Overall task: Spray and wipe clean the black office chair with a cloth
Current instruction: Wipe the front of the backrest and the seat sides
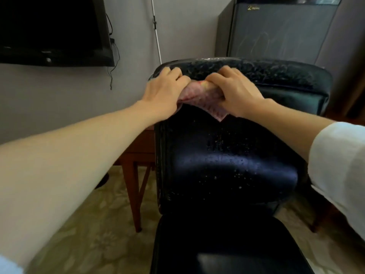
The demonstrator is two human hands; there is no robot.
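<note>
The black office chair (227, 165) faces me, its backrest dotted with spray droplets and its top edge cracked and wet. A pink cloth (199, 99) lies over the upper left part of the backrest, one corner hanging down. My left hand (164, 91) rests on the cloth's left side, fingers curled over the chair's top corner. My right hand (235, 91) grips the cloth's right side, with a bunched fold held under its fingers. No spray bottle is in view.
A wooden table (136, 165) with slanted legs stands just left of the chair. A dark TV (53, 30) hangs on the wall at upper left, cables dangling. A grey mini fridge (280, 30) stands behind the chair. The floor is patterned.
</note>
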